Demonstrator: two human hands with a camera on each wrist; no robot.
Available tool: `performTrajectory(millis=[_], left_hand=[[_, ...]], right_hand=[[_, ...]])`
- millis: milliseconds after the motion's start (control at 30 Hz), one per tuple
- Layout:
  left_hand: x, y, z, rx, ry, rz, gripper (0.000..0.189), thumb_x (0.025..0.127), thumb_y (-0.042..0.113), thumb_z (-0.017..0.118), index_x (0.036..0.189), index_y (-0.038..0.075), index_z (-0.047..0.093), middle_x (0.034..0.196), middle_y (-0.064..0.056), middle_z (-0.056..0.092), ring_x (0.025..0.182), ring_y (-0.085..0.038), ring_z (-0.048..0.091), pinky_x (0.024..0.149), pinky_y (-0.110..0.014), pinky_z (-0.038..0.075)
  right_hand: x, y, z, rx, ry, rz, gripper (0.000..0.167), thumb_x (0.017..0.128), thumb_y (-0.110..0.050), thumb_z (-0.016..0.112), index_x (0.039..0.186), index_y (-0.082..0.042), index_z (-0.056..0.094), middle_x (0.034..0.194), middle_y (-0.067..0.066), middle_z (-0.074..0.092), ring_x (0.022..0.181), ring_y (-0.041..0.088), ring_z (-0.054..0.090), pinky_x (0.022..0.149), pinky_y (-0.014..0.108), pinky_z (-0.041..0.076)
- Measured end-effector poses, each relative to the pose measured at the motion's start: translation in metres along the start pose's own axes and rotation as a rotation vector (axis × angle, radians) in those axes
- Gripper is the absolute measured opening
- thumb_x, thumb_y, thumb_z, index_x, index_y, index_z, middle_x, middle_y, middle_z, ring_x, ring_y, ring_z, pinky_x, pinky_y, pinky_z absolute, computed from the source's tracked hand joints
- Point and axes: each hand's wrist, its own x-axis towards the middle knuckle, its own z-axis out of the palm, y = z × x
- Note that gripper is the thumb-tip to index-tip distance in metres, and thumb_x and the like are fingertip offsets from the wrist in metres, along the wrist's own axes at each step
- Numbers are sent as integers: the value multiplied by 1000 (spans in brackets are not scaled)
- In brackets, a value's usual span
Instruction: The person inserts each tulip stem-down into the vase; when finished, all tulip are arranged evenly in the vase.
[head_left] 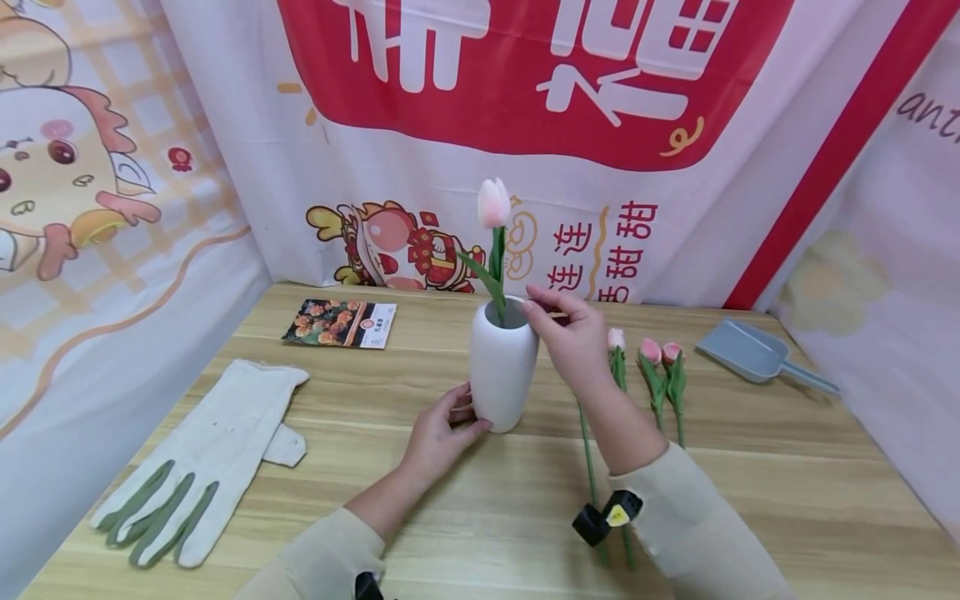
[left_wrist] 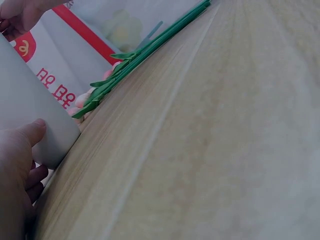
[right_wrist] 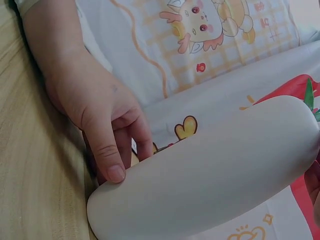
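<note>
A white vase (head_left: 501,375) stands upright on the wooden table, holding one pale pink tulip (head_left: 493,205) whose leaves rise above the mouth. Low on the vase, my left hand (head_left: 437,435) grips the base from the left, thumb in front and fingers reaching behind. My right hand (head_left: 576,337) holds the vase at its rim from the right, thumb and fingertips right at the edge. In the left wrist view, the left thumb (left_wrist: 34,132) lies against the vase wall. The tulip's lower stem is hidden inside the vase.
Several pink tulips lie right of the vase, including a two-bloom pair (head_left: 662,354), partly behind the right forearm. A grey-blue scoop (head_left: 746,350) lies at the far right. On the left are a white glove (head_left: 206,458) with green-trimmed fingers and a flower-picture packet (head_left: 341,323). A printed cloth (head_left: 420,167) hangs behind.
</note>
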Motion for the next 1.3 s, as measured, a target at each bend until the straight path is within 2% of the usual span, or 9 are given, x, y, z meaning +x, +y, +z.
performTrajectory(millis=[200, 367, 467, 567, 767, 933, 1033, 1133, 1300], left_hand=[[-2, -1, 0, -9, -3, 2, 60, 84, 18, 78, 137, 8, 53, 124, -15, 67, 109, -29, 69, 97, -42, 55], [-3, -1, 1, -18, -11, 6, 60, 84, 19, 78, 137, 7, 53, 124, -15, 67, 109, -29, 69, 97, -41, 55], [-3, -1, 1, -20, -16, 12, 60, 84, 20, 78, 138, 7, 53, 124, -15, 67, 109, -29, 68, 97, -41, 55], [-4, 0, 2, -18, -18, 15, 60, 84, 20, 78, 138, 7, 53, 125, -16, 66, 109, -29, 68, 97, -41, 55], [-4, 1, 1, -10, -12, 11, 61, 84, 18, 78, 138, 6, 52, 125, -16, 66, 109, -29, 68, 97, -41, 55], [-4, 1, 1, -10, -4, 7, 61, 83, 17, 78, 137, 7, 53, 124, -15, 67, 108, -29, 69, 97, -40, 55], [-3, 0, 0, -12, -3, 11, 61, 83, 16, 79, 137, 6, 53, 124, -15, 67, 108, -29, 69, 97, -41, 55], [-2, 0, 0, -16, 2, 11, 60, 82, 15, 79, 136, 6, 54, 124, -15, 67, 107, -29, 69, 97, -41, 55], [0, -1, 0, -14, 9, 9, 60, 83, 16, 79, 136, 7, 54, 123, -15, 67, 107, -29, 69, 97, -41, 55]], right_hand=[[-3, 1, -4, 1, -8, 59, 30, 91, -21, 71, 120, -14, 70, 112, 7, 70, 96, 13, 60, 75, 15, 55], [-7, 8, -18, 38, 23, 71, 32, 90, -18, 71, 121, -10, 69, 98, -7, 70, 91, 8, 60, 73, 14, 54], [-11, 14, -34, 40, 43, 97, 34, 90, -17, 72, 122, -7, 67, 91, -16, 68, 85, 4, 60, 69, 13, 53], [-16, 22, -55, -12, 56, 143, 38, 91, -21, 71, 125, -7, 65, 89, -21, 66, 83, 0, 60, 70, 11, 53], [-24, 51, -96, -73, 132, 209, 40, 92, -23, 69, 127, -4, 62, 88, -24, 64, 87, -2, 57, 73, 9, 51], [-31, 73, -130, -151, 186, 300, 45, 92, -32, 69, 130, -10, 62, 92, -25, 61, 89, -2, 54, 71, 6, 49], [-36, 87, -150, -210, 170, 335, 49, 92, -36, 68, 132, -10, 60, 91, -25, 58, 87, -3, 53, 70, 7, 50], [-41, 102, -168, -274, 107, 358, 54, 93, -38, 66, 136, -6, 55, 90, -27, 56, 85, -5, 52, 70, 10, 53], [-50, 123, -188, -389, -4, 345, 56, 96, -33, 63, 137, 4, 51, 87, -29, 56, 81, -12, 52, 69, 11, 53]])
